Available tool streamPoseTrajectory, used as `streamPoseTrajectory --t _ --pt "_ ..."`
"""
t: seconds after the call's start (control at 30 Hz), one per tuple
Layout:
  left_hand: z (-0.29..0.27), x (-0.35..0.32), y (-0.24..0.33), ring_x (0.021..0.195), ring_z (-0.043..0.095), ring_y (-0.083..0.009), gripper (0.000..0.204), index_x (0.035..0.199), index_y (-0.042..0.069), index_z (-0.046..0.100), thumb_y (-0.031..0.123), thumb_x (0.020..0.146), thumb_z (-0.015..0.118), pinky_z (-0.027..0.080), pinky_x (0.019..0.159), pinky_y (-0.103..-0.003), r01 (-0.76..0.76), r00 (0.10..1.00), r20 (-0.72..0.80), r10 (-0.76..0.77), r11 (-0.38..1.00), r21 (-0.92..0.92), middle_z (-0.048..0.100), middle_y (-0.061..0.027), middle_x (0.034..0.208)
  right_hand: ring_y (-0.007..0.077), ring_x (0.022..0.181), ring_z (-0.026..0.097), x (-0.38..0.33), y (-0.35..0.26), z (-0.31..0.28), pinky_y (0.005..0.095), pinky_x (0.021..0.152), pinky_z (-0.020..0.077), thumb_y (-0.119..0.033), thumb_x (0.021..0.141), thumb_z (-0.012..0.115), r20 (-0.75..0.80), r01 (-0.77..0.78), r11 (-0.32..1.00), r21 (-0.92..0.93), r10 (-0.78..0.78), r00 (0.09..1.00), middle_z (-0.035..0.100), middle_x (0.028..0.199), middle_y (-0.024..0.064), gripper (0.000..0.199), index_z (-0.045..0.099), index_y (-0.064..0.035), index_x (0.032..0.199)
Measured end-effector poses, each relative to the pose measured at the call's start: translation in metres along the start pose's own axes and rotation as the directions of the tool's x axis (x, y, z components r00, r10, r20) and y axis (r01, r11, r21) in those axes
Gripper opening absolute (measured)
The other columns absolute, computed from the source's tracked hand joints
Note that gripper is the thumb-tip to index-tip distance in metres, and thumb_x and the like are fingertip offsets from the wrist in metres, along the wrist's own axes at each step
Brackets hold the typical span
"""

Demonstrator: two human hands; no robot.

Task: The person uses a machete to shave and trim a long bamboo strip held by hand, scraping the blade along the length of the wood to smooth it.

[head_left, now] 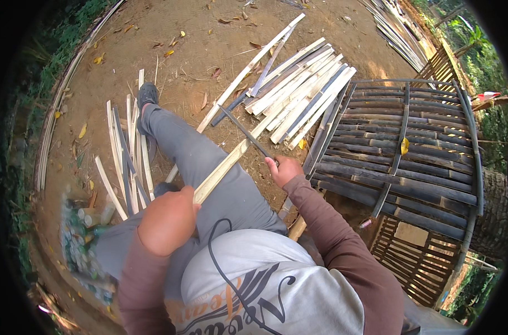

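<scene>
L hand (169, 219) clamps bamboo strip (223, 172) nr end, R hand (285, 171) grips knife (241, 129); best shave shallow, strokes away from L hand & leg (182, 140).

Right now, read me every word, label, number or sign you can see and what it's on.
Shirt: large dark lettering, which I won't copy out.
Same shirt: orange lettering, partly creased; also not copied.
Same shirt: smaller print by the orange, too small to read.
Bamboo strip and blade: no writing visible.
Red-and-white item at right: too small to tell.
</scene>
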State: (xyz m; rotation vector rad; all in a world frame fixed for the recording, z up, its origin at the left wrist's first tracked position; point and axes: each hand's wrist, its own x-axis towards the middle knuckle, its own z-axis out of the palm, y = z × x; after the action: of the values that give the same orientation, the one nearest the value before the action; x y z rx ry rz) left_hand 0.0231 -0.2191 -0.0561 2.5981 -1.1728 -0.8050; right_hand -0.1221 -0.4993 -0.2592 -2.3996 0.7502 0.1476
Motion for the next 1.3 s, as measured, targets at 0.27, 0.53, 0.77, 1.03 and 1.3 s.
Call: streamPoseTrajectory --t 0.27,0.53,0.77,1.03,1.3 --pt "0.005 0.002 0.003 0.079 0.066 -0.0450 0.020 0.097 0.002 0.059 0.019 0.096 0.069 0.051 0.071 -0.055 -0.020 1.000 -0.017 0.020 1.000 -0.003 0.066 -0.0224 0.077 0.0451 0.083 0.069 -0.004 -0.001 0.001 0.0530 0.075 0.0538 -0.054 0.102 0.056 0.054 0.114 0.992 0.047 -0.117 0.992 0.070 0.084 0.0241 0.053 0.072 -0.0035 0.094" --pt "0.008 -0.002 0.005 0.078 0.067 -0.0449 0.020 0.097 0.003 0.059 0.020 0.096 0.069 0.052 0.070 -0.055 0.017 1.000 -0.002 -0.017 1.000 0.007 0.066 -0.0220 0.077 0.0407 0.081 0.071 -0.006 -0.013 0.000 0.0512 0.076 0.0563 -0.058 0.105 0.049 0.050 0.031 0.991 -0.133 -0.024 0.998 0.072 0.084 0.0217 0.059 0.073 -0.0047 0.105" --pt "0.003 -0.002 0.008 0.078 0.067 -0.0451 0.019 0.097 0.003 0.060 0.020 0.096 0.069 0.051 0.069 -0.055 0.004 1.000 -0.030 -0.004 1.000 0.014 0.067 -0.0222 0.078 0.0423 0.085 0.070 -0.006 -0.013 -0.008 0.0520 0.077 0.0550 -0.056 0.105 0.051 0.088 0.126 0.990 -0.065 -0.120 0.989 0.072 0.088 0.0224 0.057 0.074 -0.0036 0.104" --pt "-0.002 0.000 0.004 0.078 0.065 -0.0456 0.019 0.096 0.003 0.060 0.019 0.095 0.070 0.051 0.069 -0.055 0.018 1.000 -0.008 -0.018 1.000 -0.016 0.066 -0.0228 0.079 0.0448 0.088 0.070 -0.002 0.000 0.003 0.0518 0.080 0.0550 -0.055 0.104 0.053 0.063 0.030 1.000 0.008 -0.031 0.998 0.073 0.090 0.0238 0.055 0.074 -0.0039 0.106" --pt "-0.002 -0.001 -0.023 0.072 0.066 -0.0432 0.019 0.094 0.002 0.059 0.017 0.096 0.069 0.051 0.067 -0.052 0.087 0.992 0.106 -0.069 0.980 -0.178 0.066 -0.0196 0.072 0.0454 0.090 0.070 0.047 0.054 0.026 0.0540 0.082 0.0541 -0.053 0.104 0.053 -0.003 -0.209 0.978 0.001 0.209 0.978 0.073 0.094 0.0260 0.057 0.074 -0.0001 0.102"
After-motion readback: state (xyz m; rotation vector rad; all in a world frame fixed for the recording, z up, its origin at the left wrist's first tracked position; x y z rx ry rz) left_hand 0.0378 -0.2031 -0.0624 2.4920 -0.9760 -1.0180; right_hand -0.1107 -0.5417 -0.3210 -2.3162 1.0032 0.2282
